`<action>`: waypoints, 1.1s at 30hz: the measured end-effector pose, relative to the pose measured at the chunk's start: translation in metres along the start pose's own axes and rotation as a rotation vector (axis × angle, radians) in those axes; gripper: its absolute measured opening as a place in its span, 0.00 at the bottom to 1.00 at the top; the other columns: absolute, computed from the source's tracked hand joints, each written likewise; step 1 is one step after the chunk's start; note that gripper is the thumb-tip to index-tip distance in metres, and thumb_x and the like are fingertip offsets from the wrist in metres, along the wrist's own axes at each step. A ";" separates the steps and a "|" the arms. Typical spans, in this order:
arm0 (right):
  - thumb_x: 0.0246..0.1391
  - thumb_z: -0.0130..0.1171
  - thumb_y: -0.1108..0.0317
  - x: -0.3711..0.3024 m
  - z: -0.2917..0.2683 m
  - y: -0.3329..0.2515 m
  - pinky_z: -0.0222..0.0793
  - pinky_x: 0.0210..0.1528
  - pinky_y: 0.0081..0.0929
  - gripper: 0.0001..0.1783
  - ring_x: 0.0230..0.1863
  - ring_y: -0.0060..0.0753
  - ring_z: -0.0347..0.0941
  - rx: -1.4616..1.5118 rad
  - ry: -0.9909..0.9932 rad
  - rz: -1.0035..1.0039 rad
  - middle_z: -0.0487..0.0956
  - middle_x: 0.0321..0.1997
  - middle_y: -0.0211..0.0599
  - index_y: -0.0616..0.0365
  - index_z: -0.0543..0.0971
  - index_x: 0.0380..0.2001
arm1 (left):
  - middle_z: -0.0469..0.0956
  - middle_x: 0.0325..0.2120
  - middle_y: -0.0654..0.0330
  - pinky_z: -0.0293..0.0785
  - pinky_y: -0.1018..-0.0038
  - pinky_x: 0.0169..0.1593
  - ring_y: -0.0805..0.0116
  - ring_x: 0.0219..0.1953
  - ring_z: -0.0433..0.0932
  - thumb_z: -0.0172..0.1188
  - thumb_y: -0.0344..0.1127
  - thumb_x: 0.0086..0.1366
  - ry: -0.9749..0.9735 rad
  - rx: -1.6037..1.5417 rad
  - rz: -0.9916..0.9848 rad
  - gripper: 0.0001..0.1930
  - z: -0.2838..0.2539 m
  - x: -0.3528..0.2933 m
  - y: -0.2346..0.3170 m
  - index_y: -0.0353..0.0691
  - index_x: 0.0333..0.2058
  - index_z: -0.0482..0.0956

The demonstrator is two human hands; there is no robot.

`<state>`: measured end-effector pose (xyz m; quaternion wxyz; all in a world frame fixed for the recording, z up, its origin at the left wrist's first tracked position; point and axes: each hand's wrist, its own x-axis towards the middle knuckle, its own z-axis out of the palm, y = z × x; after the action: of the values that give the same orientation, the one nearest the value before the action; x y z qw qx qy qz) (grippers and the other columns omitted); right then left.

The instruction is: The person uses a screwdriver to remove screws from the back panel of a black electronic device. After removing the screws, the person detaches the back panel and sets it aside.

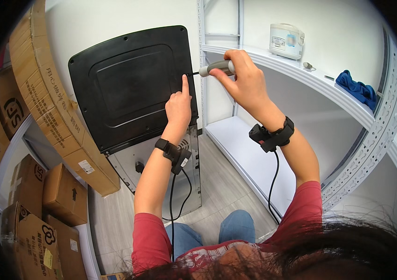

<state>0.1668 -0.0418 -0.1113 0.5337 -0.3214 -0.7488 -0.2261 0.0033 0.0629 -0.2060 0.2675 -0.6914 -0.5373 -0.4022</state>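
Note:
My right hand (249, 81) is closed around the grey handle of a screwdriver (216, 68). The dark shaft runs level to the left, and its tip meets the right edge of a black panel (133, 81). Just beside that tip, the stretched index finger of my left hand (179, 109) touches the panel; the other fingers are curled, with nothing visible in them. Whether a screw sits under the fingertip cannot be made out. Screw points line the panel's rim. Below it is a grey metal housing (128, 163) with a black knob-like fitting (139, 166).
White shelving (319, 77) on the right carries a rice cooker (286, 41), a small grey object (308, 66) and a blue cloth (356, 88). Left of the housing leans a tall cardboard carton (51, 93), near several boxes (65, 193). Cables (172, 214) hang from my wrist-worn devices.

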 end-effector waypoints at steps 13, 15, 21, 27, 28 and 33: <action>0.40 0.58 0.71 0.002 -0.002 -0.001 0.69 0.30 0.26 0.12 0.30 0.33 0.74 0.225 -0.039 -0.028 0.74 0.36 0.35 0.56 0.73 0.33 | 0.75 0.20 0.58 0.74 0.67 0.27 0.61 0.25 0.77 0.62 0.36 0.55 0.031 -0.008 0.020 0.37 0.003 0.000 -0.001 0.44 0.62 0.54; 0.41 0.59 0.70 0.003 -0.002 -0.001 0.69 0.30 0.25 0.11 0.29 0.32 0.74 0.182 -0.033 -0.052 0.73 0.36 0.35 0.56 0.74 0.31 | 0.75 0.20 0.58 0.74 0.67 0.27 0.61 0.25 0.77 0.62 0.36 0.55 0.012 0.000 0.006 0.37 0.002 0.000 0.000 0.44 0.62 0.54; 0.45 0.60 0.67 -0.001 0.001 0.003 0.69 0.31 0.25 0.15 0.30 0.33 0.72 0.148 0.157 -0.028 0.73 0.35 0.35 0.57 0.72 0.37 | 0.75 0.20 0.58 0.74 0.67 0.27 0.61 0.25 0.77 0.62 0.36 0.55 0.022 -0.001 0.014 0.38 0.004 0.000 -0.002 0.44 0.62 0.54; 0.45 0.62 0.68 0.000 0.001 0.007 0.68 0.32 0.25 0.16 0.31 0.27 0.71 0.426 0.101 0.098 0.75 0.36 0.35 0.59 0.72 0.38 | 0.75 0.20 0.58 0.74 0.67 0.27 0.61 0.25 0.77 0.62 0.36 0.55 0.007 0.003 0.003 0.37 0.004 0.000 -0.001 0.44 0.62 0.54; 0.45 0.62 0.69 -0.001 0.001 0.007 0.68 0.32 0.23 0.15 0.31 0.26 0.71 0.469 0.064 0.144 0.75 0.35 0.34 0.59 0.72 0.37 | 0.75 0.20 0.58 0.74 0.67 0.27 0.61 0.25 0.77 0.62 0.36 0.55 0.011 0.001 0.008 0.37 0.004 0.000 -0.001 0.45 0.62 0.54; 0.45 0.64 0.69 -0.005 0.015 0.007 0.64 0.29 0.16 0.12 0.29 0.18 0.68 0.613 0.099 0.189 0.76 0.35 0.31 0.58 0.74 0.33 | 0.75 0.21 0.58 0.74 0.66 0.28 0.61 0.26 0.77 0.61 0.36 0.55 -0.012 -0.002 -0.009 0.37 0.002 0.000 0.000 0.45 0.62 0.54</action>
<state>0.1633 -0.0285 -0.1212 0.6602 -0.2023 -0.7220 0.0448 0.0035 0.0651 -0.2072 0.2616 -0.6916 -0.5417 -0.3998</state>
